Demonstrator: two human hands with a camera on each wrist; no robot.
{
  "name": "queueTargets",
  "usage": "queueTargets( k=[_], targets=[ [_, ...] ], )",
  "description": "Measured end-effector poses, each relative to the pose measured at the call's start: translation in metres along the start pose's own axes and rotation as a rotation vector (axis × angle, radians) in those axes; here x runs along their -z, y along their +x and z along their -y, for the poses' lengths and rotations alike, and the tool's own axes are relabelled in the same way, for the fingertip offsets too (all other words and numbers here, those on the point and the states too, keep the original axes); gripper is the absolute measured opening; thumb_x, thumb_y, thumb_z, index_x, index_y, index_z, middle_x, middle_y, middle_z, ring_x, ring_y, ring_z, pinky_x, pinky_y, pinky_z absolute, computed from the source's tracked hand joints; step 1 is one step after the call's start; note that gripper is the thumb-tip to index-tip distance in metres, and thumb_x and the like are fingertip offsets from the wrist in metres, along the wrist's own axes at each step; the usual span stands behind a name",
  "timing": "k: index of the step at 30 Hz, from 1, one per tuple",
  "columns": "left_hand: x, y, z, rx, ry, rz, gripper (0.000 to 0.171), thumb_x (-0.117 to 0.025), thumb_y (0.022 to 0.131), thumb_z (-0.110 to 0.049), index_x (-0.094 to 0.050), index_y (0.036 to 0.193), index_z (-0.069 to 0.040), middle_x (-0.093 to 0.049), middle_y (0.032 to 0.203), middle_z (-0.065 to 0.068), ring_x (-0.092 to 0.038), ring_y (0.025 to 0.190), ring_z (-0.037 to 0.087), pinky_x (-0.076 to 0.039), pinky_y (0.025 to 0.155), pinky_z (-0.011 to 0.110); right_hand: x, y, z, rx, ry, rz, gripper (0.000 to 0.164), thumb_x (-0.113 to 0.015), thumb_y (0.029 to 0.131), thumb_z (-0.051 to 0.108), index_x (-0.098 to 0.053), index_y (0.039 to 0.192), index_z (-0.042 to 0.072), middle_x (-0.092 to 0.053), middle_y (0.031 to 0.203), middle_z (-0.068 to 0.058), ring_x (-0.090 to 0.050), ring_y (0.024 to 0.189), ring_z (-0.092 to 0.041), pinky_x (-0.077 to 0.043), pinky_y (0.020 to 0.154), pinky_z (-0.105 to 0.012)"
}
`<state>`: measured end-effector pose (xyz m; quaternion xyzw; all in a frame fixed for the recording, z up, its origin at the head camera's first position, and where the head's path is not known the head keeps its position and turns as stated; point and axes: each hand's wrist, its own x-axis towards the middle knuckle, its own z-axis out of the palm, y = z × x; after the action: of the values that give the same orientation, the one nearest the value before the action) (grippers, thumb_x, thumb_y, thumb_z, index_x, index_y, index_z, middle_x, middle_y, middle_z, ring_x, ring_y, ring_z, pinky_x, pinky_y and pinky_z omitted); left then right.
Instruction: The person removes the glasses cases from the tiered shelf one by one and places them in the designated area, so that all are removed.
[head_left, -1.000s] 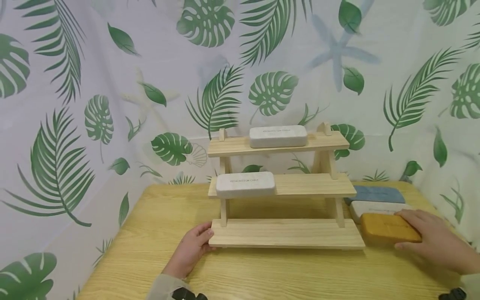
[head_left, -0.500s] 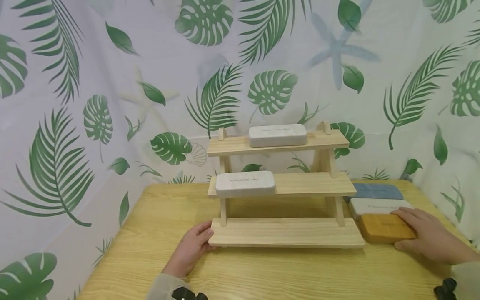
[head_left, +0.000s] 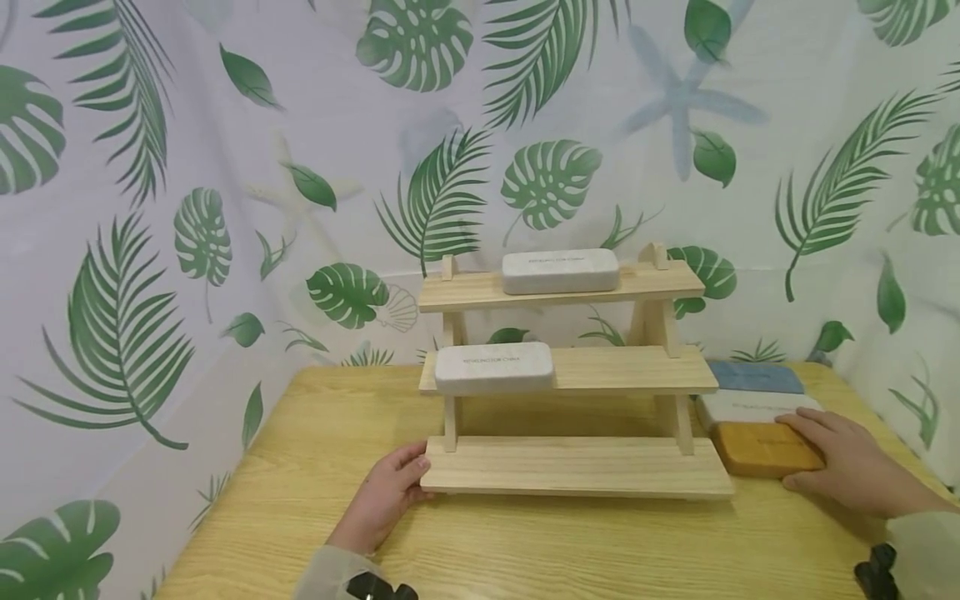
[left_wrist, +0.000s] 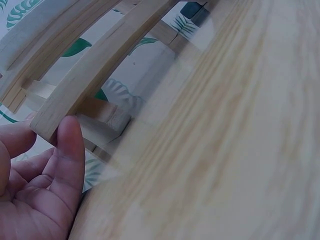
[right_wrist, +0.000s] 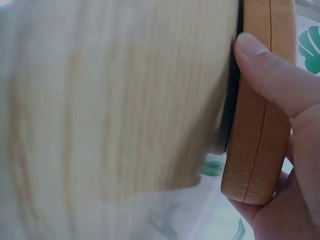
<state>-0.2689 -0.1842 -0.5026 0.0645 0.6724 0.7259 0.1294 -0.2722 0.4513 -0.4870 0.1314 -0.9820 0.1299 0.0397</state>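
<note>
Head view: at far left, we locate the left hand [head_left: 381, 500], pinching the left end of the lowest board of the pale wooden three-tier stand [head_left: 570, 468], which rests on the wood-grain surface [head_left: 540, 554]. A whitish rounded oblong case [head_left: 493, 372] sits at the left of the middle tier; a second whitish oblong case [head_left: 561, 273] sits near the centre of the top tier. Right of these, we find a third whitish oblong case [head_left: 735, 407] with a blue oblong case [head_left: 759, 377] behind it. In front lies the orange-brown, seamed, leather-look oblong case [head_left: 763, 450]; we cannot tell whether it touches the surface. The right hand [head_left: 847, 463] grips its right end, thumb on the near side. We judge this case light, stiff and fairly smooth; hold it across opposite long sides, spanning the seam.
</note>
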Motion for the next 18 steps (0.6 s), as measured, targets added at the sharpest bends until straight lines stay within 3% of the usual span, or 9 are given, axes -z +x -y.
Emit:
queueTargets(
  k=[8,18],
  targets=[
    [0.0009,0.0016,0.0002,0.008,0.011,0.009,0.056,-0.051,0.109,-0.022,-0.033,0.152,0.010,-0.046,0.146,0.029,-0.060,0.117,0.028,-0.055,0.089,0.037,0.0015,0.0026,-0.0012,-0.007,0.002,0.002,0.095,-0.088,0.073,0.050,-0.047,0.142,-0.001,-0.035,0.143,-0.040,-0.032,0.124,-0.062,-0.030,0.094,-0.076],
    [0.0011,-0.0005,0.0007,0.000,0.027,0.001,0.056,-0.051,0.109,-0.023,-0.034,0.152,0.009,-0.048,0.145,0.027,-0.060,0.116,0.027,-0.054,0.089,0.037,0.0017,0.0064,-0.0075,-0.014,0.094,0.026,0.098,-0.088,0.074,0.047,-0.044,0.146,-0.002,-0.028,0.147,-0.041,-0.028,0.128,-0.065,-0.030,0.094,-0.079]
  ],
)
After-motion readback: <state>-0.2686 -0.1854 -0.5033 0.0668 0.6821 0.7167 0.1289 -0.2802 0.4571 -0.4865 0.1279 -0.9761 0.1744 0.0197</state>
